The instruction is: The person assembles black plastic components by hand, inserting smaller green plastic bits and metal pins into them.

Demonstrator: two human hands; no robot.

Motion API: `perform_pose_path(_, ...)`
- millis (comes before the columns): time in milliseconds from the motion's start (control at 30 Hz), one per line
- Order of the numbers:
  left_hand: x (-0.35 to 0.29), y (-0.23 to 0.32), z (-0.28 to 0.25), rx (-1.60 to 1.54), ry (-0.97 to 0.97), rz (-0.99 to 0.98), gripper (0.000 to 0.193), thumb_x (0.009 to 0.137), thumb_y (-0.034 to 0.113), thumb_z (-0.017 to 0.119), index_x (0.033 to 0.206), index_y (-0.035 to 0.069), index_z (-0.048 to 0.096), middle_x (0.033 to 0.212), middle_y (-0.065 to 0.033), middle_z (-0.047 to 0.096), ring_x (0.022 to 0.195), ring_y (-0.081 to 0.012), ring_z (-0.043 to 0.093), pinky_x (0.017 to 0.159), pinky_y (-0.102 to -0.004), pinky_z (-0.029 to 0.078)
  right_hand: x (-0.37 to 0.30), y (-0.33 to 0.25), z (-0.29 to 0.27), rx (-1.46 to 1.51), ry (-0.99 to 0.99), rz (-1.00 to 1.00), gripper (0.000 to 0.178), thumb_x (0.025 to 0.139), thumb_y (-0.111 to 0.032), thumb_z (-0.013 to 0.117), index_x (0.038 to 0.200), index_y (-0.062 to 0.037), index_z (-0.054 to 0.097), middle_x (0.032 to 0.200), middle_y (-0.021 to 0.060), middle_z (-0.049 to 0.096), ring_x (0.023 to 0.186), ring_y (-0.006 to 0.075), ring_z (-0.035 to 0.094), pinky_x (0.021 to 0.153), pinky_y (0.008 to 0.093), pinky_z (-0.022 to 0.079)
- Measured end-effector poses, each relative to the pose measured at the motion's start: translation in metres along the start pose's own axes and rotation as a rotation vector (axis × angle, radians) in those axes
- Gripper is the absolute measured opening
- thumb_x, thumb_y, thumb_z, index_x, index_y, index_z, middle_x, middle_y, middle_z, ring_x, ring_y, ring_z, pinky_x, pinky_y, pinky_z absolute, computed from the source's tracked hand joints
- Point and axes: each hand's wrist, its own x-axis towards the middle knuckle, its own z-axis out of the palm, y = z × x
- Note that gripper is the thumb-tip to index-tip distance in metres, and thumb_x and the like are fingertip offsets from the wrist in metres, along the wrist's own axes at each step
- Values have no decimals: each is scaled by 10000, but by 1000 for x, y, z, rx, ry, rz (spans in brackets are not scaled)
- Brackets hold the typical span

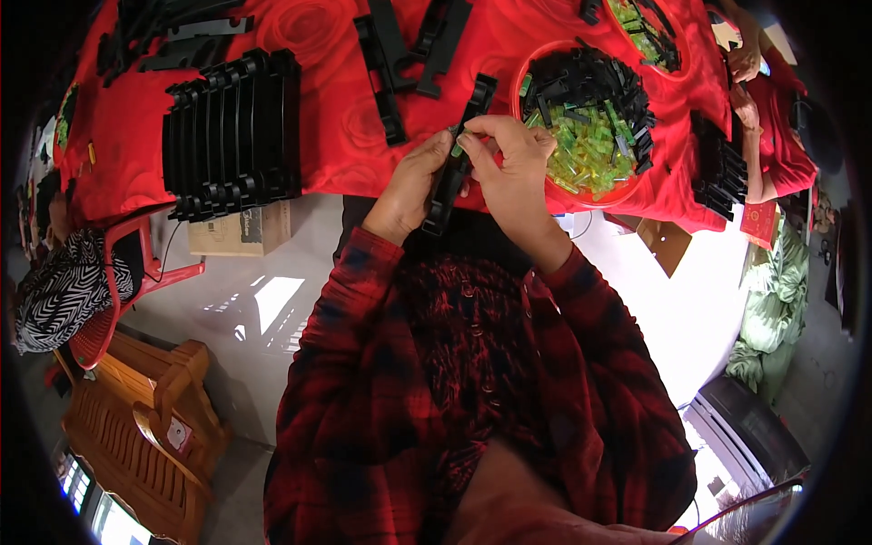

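Your left hand (411, 186) clamps the long black plastic strip (451, 173) at the table (336, 136) edge; keep it steady while your right hand (509, 159) pinches a small green piece (459, 145) closed between its fingers against the strip's upper part. The stacked black strips (232, 132) lie well left; the red bowl (554, 193) of green and black bits sits just right, crowding your wrist.

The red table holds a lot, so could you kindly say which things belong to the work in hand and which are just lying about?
In use:
- left hand, holding the black strip
- right hand, with a green piece in its grip
- red bowl of parts

Lying about:
- stack of black strips
- cardboard box
- striped cloth
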Motion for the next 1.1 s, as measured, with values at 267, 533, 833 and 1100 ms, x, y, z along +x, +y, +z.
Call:
perform_pose_path(267, 3, -1, -2, -5, 45, 0, 311, 1063, 316, 457, 1165, 59, 599, 917, -36, 642, 705, -143, 608, 634, -262, 518, -4, -1, 4, -95, 87, -47, 99, 777, -146, 774, 855, -135, 713, 843, 7, 608, 856, 186, 574, 863, 380, 305)
perform_pose_path(533, -2, 4, 9, -21, 84, 24, 289, 1072, 287, 436, 1124, 53, 597, 918, -43, 646, 743, -149, 617, 688, -285, 525, -1, -3, 1, -288, -1, -228, 67, 808, -129, 756, 872, -138, 737, 801, 2, 596, 798, 162, 579, 855, 363, 299)
perform_pose_path(833, 0, 1, -6, -124, -79, 36, 231, 1060, 224, 470, 1178, 73, 598, 1064, 3, 642, 957, -108, 621, 850, -257, 507, -3, -4, 0, -115, -90, -37, 89, 831, -141, 714, 916, -140, 687, 834, 12, 587, 824, 226, 570, 863, 421, 345)
perform_pose_path(1100, 0, 2, 10, -88, 51, 74, 257, 1072, 275, 427, 1104, 68, 575, 945, -46, 635, 762, -163, 610, 703, -305, 529, -1, -5, -1, -213, -60, -132, 202, 802, -88, 739, 979, -111, 645, 859, 35, 597, 811, 237, 584, 856, 390, 352)
